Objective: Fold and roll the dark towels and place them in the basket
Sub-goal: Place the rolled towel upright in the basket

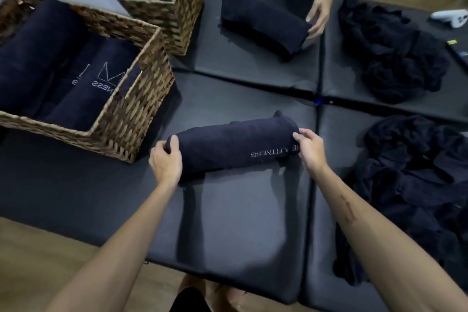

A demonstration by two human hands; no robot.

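A rolled dark navy towel (pixel 228 145) with light lettering lies across the black padded mat (pixel 228 223) in front of me. My left hand (pixel 166 161) grips its left end with the thumb on top. My right hand (pixel 307 145) pinches its right end. A wicker basket (pixel 126 119) stands to the left, touching nothing I hold, with several rolled dark towels (pixel 73 91) inside. A heap of loose dark towels (pixel 410 185) lies at my right.
Across the mat another person's two hands (pixel 316 14) hold a folded dark towel (pixel 263 25). A second wicker basket (pixel 174 7) stands at the back left. Another loose towel heap (pixel 395 58) and a white controller (pixel 453 19) lie at the back right. Wooden floor borders the mat.
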